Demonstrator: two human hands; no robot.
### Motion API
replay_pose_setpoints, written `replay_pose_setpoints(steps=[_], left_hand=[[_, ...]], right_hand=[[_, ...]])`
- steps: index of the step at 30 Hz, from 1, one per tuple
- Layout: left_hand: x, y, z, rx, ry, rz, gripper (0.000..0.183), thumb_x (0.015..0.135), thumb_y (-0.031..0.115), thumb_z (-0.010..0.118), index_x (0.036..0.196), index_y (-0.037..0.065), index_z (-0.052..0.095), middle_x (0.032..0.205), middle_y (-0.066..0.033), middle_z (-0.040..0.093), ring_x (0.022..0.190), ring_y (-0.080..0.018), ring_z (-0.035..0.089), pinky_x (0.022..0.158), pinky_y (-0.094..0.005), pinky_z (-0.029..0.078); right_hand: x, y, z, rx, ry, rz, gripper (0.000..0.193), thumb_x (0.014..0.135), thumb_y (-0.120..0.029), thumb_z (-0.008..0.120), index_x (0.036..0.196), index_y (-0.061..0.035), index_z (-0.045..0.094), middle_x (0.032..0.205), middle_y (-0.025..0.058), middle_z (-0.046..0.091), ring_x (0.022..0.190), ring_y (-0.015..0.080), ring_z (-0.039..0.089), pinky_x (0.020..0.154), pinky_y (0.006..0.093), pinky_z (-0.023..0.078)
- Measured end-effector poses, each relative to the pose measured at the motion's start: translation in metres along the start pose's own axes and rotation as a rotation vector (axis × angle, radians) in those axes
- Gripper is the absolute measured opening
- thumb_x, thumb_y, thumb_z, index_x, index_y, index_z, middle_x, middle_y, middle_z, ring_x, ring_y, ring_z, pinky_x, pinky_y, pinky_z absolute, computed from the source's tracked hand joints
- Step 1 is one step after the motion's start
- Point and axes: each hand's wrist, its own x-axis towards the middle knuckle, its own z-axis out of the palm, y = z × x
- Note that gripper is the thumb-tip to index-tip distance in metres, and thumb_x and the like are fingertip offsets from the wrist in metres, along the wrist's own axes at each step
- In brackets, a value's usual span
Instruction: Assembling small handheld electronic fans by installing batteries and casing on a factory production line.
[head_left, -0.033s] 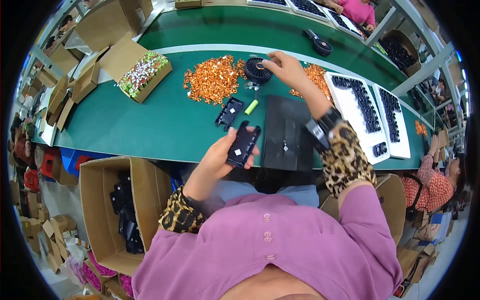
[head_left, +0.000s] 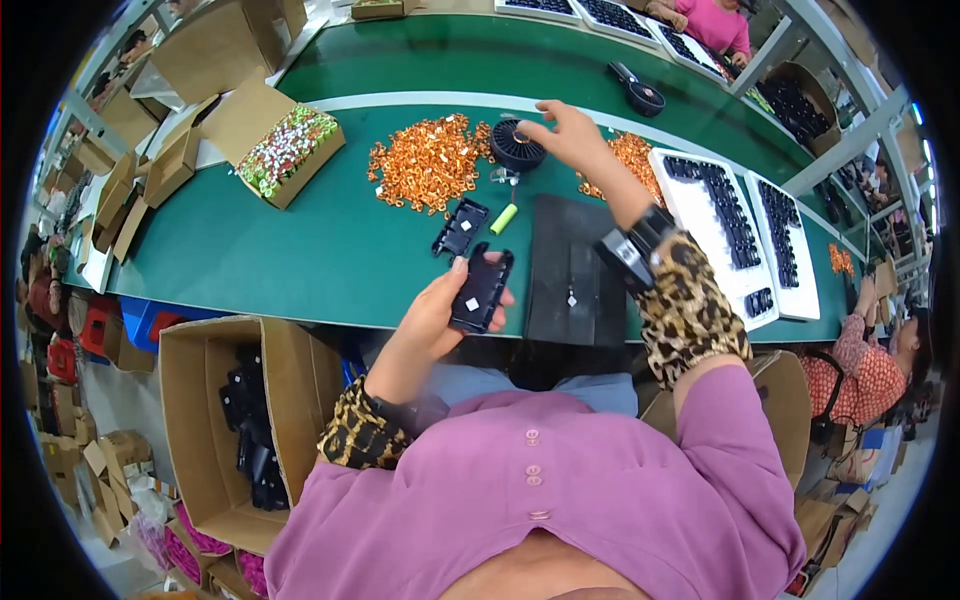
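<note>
My left hand [head_left: 432,312] is closed on a black plastic shell half [head_left: 480,292] with a small white square inside, held at the table's near edge. Beyond it, a second black shell [head_left: 460,228] lies on the green table beside a light-green battery cell [head_left: 504,219]. A round black fan head [head_left: 516,146] sits farther back, a small metal-coloured part [head_left: 506,177] at its near side. My right hand [head_left: 574,136] is over the fan's right side, thumb and forefinger apart; nothing shows between them. Its other fingers are partly hidden.
Piles of small orange parts [head_left: 425,165] lie left and right of the fan. A black mat [head_left: 565,270] is right of my left hand. White trays [head_left: 712,225] of black parts stand farther right. A carton [head_left: 300,185] of green-wrapped pieces stands left; another carton [head_left: 190,430] stands below.
My right thumb and fingers have spread apart at the fan, and the right wrist has shifted slightly left. The shell in my left hand has moved a little left and turned more upright.
</note>
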Motion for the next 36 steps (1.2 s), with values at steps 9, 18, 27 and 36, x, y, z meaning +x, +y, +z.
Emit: replay_pose_setpoints(steps=[9,18,27,36], left_hand=[[-0.006,0.013,-0.006,-0.019,0.226,0.173,0.044,0.099,0.033,0.041,0.132,0.005,0.041,0.096,-0.0151,0.061,0.074,-0.0197,0.063,0.069,-0.0328,0.054],[0.058,0.059,0.037,0.376,0.438,0.575,0.064,0.076,0.000,0.072,0.130,0.002,0.038,0.096,-0.0122,0.063,0.072,-0.0142,0.060,0.064,-0.0258,0.049],[0.085,0.038,0.094,0.296,0.233,0.568,0.069,0.067,-0.002,0.079,0.124,0.005,0.042,0.092,-0.0055,0.061,0.073,-0.0128,0.060,0.062,-0.0262,0.050],[0.084,0.011,0.084,0.334,0.112,0.374,0.056,0.098,0.048,0.036,0.132,0.005,0.041,0.099,-0.0095,0.061,0.082,-0.0152,0.061,0.075,-0.0293,0.053]], right_hand=[[0.050,0.011,0.058,-0.207,-0.410,0.139,0.103,0.057,-0.065,0.069,0.132,0.0015,0.045,0.121,0.0266,0.056,0.111,0.0351,0.057,0.094,0.0388,0.046],[-0.029,-0.075,-0.066,-0.049,-0.026,-0.041,0.082,0.061,-0.060,0.071,0.124,-0.0096,0.054,0.115,0.0226,0.054,0.107,0.0376,0.055,0.091,0.0409,0.046],[-0.075,-0.067,-0.121,0.370,0.143,0.008,0.070,0.068,-0.050,0.077,0.113,-0.0001,0.058,0.099,0.0189,0.064,0.090,0.0274,0.063,0.078,0.0332,0.050],[-0.128,-0.060,-0.145,0.859,-0.062,0.081,0.037,0.081,-0.029,0.072,0.104,-0.0009,0.065,0.091,0.0063,0.067,0.082,0.0111,0.063,0.077,0.0231,0.050]])
